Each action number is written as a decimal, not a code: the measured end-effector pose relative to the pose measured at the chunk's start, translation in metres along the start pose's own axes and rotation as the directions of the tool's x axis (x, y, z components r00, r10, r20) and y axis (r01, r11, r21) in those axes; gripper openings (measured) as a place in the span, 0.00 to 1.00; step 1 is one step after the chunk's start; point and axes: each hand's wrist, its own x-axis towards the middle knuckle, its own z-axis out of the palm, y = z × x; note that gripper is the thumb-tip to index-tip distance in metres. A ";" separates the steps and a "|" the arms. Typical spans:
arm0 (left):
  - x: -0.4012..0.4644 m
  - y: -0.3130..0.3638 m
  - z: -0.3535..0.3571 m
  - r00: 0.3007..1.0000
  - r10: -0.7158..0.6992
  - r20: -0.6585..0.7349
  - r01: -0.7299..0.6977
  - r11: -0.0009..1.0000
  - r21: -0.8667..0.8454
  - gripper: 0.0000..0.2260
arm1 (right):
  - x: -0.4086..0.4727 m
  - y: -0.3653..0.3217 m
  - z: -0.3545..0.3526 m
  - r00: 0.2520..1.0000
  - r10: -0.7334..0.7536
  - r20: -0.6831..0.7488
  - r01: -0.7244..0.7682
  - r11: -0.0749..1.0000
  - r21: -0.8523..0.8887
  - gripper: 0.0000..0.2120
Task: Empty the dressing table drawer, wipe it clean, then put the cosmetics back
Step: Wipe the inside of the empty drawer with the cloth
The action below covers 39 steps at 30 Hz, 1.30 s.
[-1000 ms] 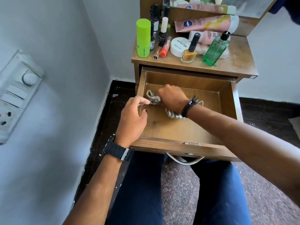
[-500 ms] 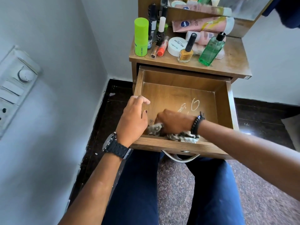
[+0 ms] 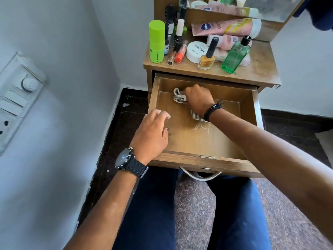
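Currently the drawer (image 3: 201, 141) is pulled out and emptied; wiping judged mid-way. A crumpled striped cloth (image 3: 179, 97) is bunched under the right hand (image 3: 199, 100), fingers closed on it, pressed near the back-left corner. The left hand (image 3: 151, 136) is laid open over the drawer's left wall, nothing gripped. Cloth is judged soft, light, easily bunched; best held wadded in the palm. Cosmetics (image 3: 209, 55) are parked on the tabletop (image 3: 259, 69); glass bottles likely fragile, to be taken by the body.

- Right hand (image 3: 198, 100) presses a crumpled cloth (image 3: 178, 97) into the open drawer (image 3: 203, 141), at its eleven o'clock corner.
- Left hand (image 3: 151, 136) rests on the drawer's nine o'clock wall.
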 end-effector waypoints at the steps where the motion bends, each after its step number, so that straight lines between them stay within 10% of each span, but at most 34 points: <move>1: 0.000 0.000 0.001 1.000 0.003 0.010 -0.003 1.000 0.016 0.15 | -0.004 0.001 0.001 1.000 -0.009 0.009 0.009 1.000 0.018 0.09; 10: -0.003 0.006 -0.002 0.995 0.042 0.085 -0.050 0.994 0.101 0.13 | -0.091 -0.004 0.015 0.867 -0.323 0.379 0.228 0.934 0.273 0.15; 24: 0.000 0.006 0.000 0.992 -0.035 0.122 0.021 0.993 0.118 0.09 | -0.004 0.029 0.025 0.994 0.085 -0.071 -0.078 0.991 0.105 0.09; 35: -0.001 0.017 0.004 0.994 0.090 0.055 -0.099 0.979 0.179 0.08 | -0.093 0.023 0.029 0.897 -0.226 0.380 0.032 0.890 0.454 0.16; 39: -0.003 0.032 0.010 0.989 0.073 0.128 -0.092 0.984 0.150 0.13 | -0.107 0.020 0.033 0.922 -0.249 0.296 0.116 0.908 0.402 0.09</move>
